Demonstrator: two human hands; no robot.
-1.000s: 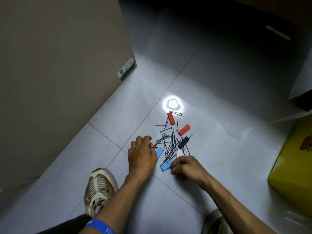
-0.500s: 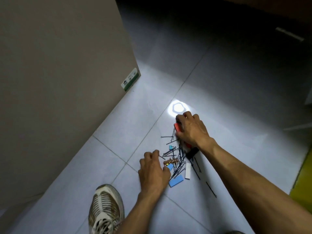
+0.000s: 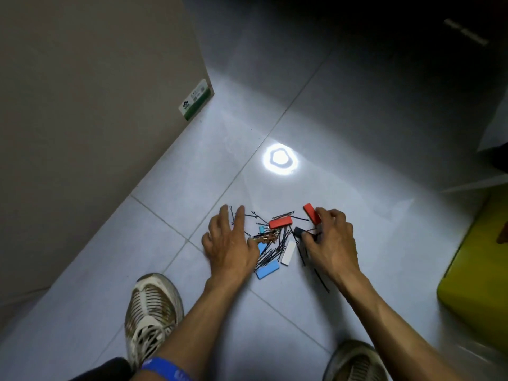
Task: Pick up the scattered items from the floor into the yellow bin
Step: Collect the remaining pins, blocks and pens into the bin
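Observation:
A heap of black hairpins [image 3: 272, 250] lies on the grey floor tiles, mixed with a red block [image 3: 280, 223], a blue block [image 3: 267, 270], a white block [image 3: 288, 256], a black block [image 3: 298, 231] and a small teal clip [image 3: 261, 229]. My left hand [image 3: 231, 243] rests flat at the heap's left edge with its fingers spread. My right hand [image 3: 331, 240] is curled at the right edge, fingertips on a second red block [image 3: 310, 213] and thumb against the black block. The yellow bin [image 3: 472, 270] stands at the right edge, partly out of frame.
A large cardboard box [image 3: 96, 105] walls off the left side. My two shoes [image 3: 151, 306] [image 3: 354, 361] stand just below the heap. One stray hairpin [image 3: 322, 280] lies beside my right wrist. A bright lamp glare [image 3: 280, 160] sits beyond the heap.
My right hand reached out to the far red blocks, then pulled back to the heap's right side, bringing them closer. My left hand slid up along the left edge and spread its fingers.

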